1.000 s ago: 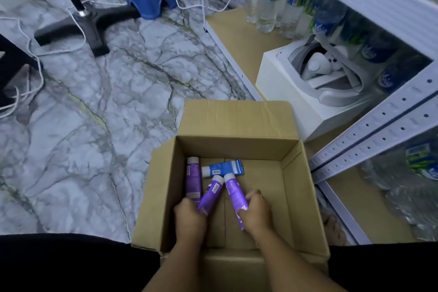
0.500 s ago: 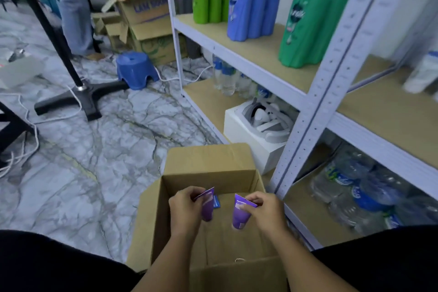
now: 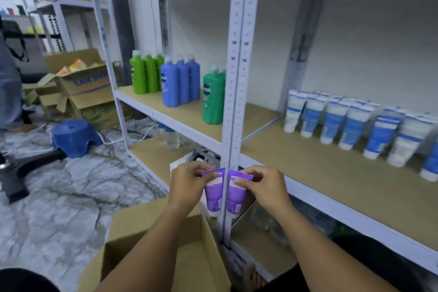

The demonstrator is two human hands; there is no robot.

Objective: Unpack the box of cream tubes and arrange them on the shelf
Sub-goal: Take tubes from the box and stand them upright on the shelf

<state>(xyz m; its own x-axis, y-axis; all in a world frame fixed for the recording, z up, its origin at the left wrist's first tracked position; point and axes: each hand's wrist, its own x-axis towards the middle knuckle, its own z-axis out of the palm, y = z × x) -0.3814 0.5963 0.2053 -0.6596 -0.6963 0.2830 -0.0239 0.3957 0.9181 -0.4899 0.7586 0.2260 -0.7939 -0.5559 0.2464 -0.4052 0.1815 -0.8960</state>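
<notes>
**Two purple tubes lifted clear of the box**

The left hand (image 3: 187, 185) and right hand (image 3: 265, 187) each pinch a purple cream tube (image 3: 213, 193) (image 3: 235, 194) by its crimped end. Both tubes, inside the cardboard box (image 3: 151, 244) a second ago, now hang caps-down before the shelf upright (image 3: 233, 102), ready for placing near the blue-and-white tubes (image 3: 350, 123).

Two bare forearms, no sleeves, left hand (image 3: 187, 187), right hand (image 3: 265, 187), dark black clothing at knees
</notes>
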